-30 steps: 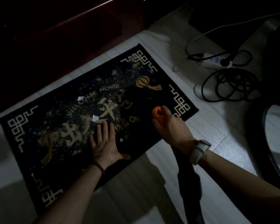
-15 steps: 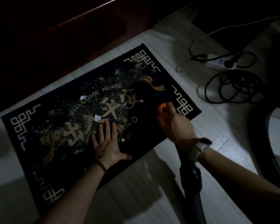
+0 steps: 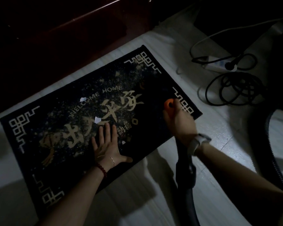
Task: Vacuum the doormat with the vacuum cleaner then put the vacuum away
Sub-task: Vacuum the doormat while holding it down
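A dark doormat (image 3: pixel 39 160) with gold lettering and a white key pattern lies slanted on the pale floor, speckled with dust and a few white paper scraps (image 3: pixel 97 119). My left hand (image 3: pixel 105 144) lies flat on its near middle, fingers straight. My right hand (image 3: pixel 178 121) grips the vacuum's black handle, whose orange end (image 3: pixel 168 104) sticks out over the mat's right end. The black hose (image 3: pixel 185 175) runs from that hand down toward me.
A dark wooden door or cabinet (image 3: pixel 64 38) stands behind the mat. At the right lie a white power strip (image 3: pixel 219 65), coiled black cable (image 3: pixel 235 90) and the ribbed vacuum hose (image 3: pixel 271 152).
My right hand and the orange handle end have moved right along the mat toward its right border. My left hand stays pressed in place.
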Available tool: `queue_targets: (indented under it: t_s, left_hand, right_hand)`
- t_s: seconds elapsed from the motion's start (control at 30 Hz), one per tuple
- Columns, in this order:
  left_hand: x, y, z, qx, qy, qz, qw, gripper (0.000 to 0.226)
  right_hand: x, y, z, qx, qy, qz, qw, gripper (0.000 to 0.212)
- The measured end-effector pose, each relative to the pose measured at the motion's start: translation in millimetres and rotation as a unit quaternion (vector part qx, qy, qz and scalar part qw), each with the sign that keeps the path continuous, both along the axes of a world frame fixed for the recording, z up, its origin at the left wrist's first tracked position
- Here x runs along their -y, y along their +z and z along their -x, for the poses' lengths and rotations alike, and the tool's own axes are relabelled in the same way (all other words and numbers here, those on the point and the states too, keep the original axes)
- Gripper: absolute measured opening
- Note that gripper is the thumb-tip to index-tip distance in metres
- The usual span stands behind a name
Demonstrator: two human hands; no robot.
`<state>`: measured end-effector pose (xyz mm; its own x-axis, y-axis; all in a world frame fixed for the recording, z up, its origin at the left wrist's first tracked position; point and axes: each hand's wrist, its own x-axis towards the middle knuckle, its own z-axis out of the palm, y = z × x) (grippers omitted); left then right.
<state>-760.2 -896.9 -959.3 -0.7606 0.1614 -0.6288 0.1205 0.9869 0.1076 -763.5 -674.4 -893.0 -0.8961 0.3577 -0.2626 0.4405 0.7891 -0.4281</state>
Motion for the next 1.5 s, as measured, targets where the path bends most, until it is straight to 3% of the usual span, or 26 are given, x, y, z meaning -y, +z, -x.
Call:
queue_targets:
  t_s: [0.17,0.37,0.57,0.67,0.8,1.0,1.13,1.23,1.27,1.33,1.4,1.5]
  left_hand:
    - [-0.6,0.6,-0.9,0.004,0.006,-0.009,1.0,0.14]
    - [-0.5,-2.3,0.6,0.003,0.003,0.003,1.0,0.14]
    - [-2.0,1.0,1.8,0.013,-0.001,0.02,1.0,0.14]
    - [-5.4,11.8,3.2,0.034,-0.004,0.039,0.999,0.137]
    - [-5.6,56.9,12.1,0.069,0.011,0.047,0.996,0.122]
    - [2.8,144.8,51.6,-0.059,-0.021,0.007,0.998,0.076]
    - [6.5,143.2,81.4,-0.056,0.02,-0.079,0.995,0.069]
    - [8.1,114.6,96.5,-0.024,0.047,-0.141,0.989,0.065]
    - [7.6,104.4,99.4,-0.013,0.056,-0.161,0.985,0.064]
    - [6.5,88.9,104.2,0.02,0.08,-0.198,0.977,0.064]
    - [5.8,75.6,105.9,0.024,0.06,-0.183,0.981,0.068]
    - [2.5,61.1,109.7,0.015,0.031,-0.137,0.99,0.08]
  right_hand:
    - [5.7,12.6,-22.7,0.019,0.071,0.003,0.997,0.056]
    - [-41.6,16.6,20.4,-0.041,-0.068,0.0,0.997,0.044]
    - [10.0,5.1,-25.9,0.041,0.103,0.032,0.993,0.058]
    - [3.3,17.8,-47.2,0.072,0.118,0.049,0.989,0.056]
    - [-26.4,44.3,-38.6,0.062,0.005,0.116,0.991,0.044]
    - [-38.7,86.5,-7.0,0.065,-0.029,0.139,0.988,0.033]
    - [-50.8,87.5,18.8,0.095,-0.06,0.276,0.954,0.029]
    - [-51.6,73.8,26.8,0.066,-0.156,0.463,0.87,0.036]
    - [-49.0,67.3,28.5,0.049,-0.178,0.486,0.854,0.039]
    - [-42.3,58.0,35.1,0.006,-0.169,0.41,0.897,0.042]
    - [-41.0,52.6,42.3,-0.032,-0.109,0.231,0.966,0.051]
    - [-48.1,52.2,49.6,-0.041,-0.028,0.078,0.996,0.058]
